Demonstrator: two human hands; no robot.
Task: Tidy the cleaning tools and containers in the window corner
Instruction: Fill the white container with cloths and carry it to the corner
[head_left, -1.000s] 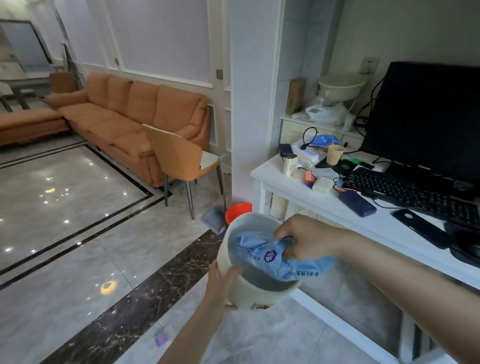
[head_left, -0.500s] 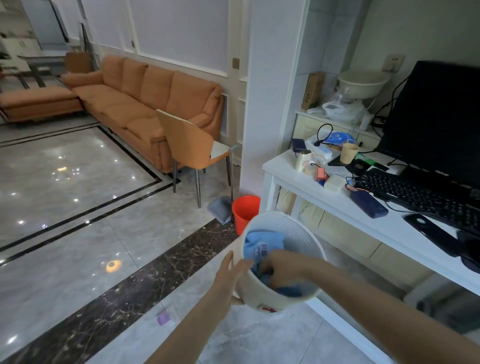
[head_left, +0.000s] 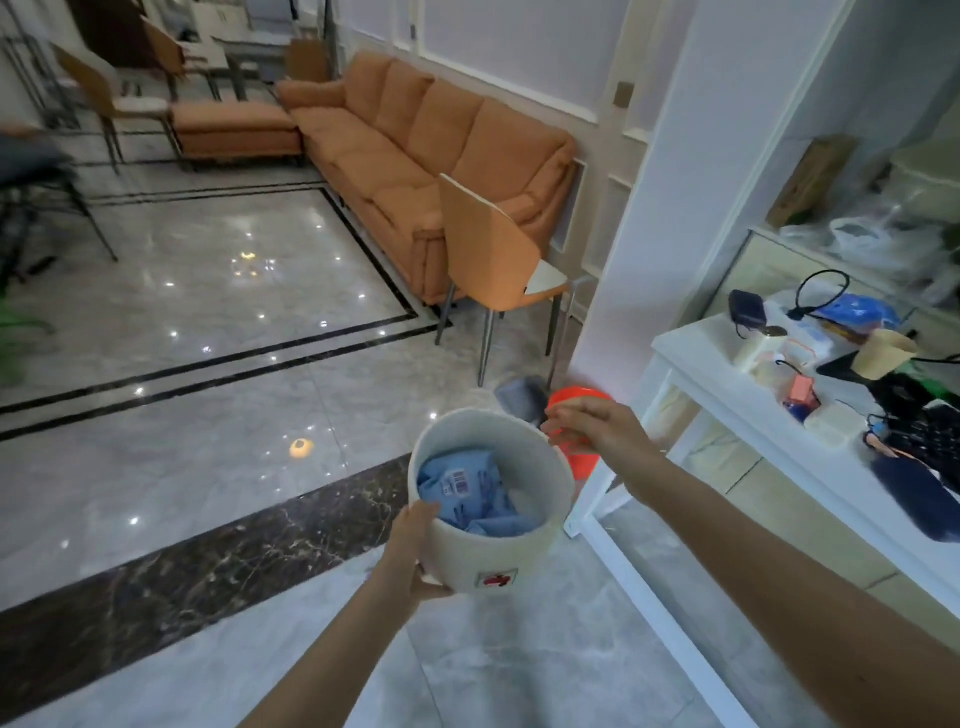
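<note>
Over a glossy marble floor beside a white desk, the left hand grips the white bucket with blue packets already stuffed inside, right hand loose-fingered and empty at its far rim; the red bucket by the desk's corner leg seems still unsorted.

Head camera, apparently angled downward

one round white bucket with one crumpled blue packet inside, two bare hands, one round orange plastic bucket on the floor, one long orange sofa, one white surface.
</note>
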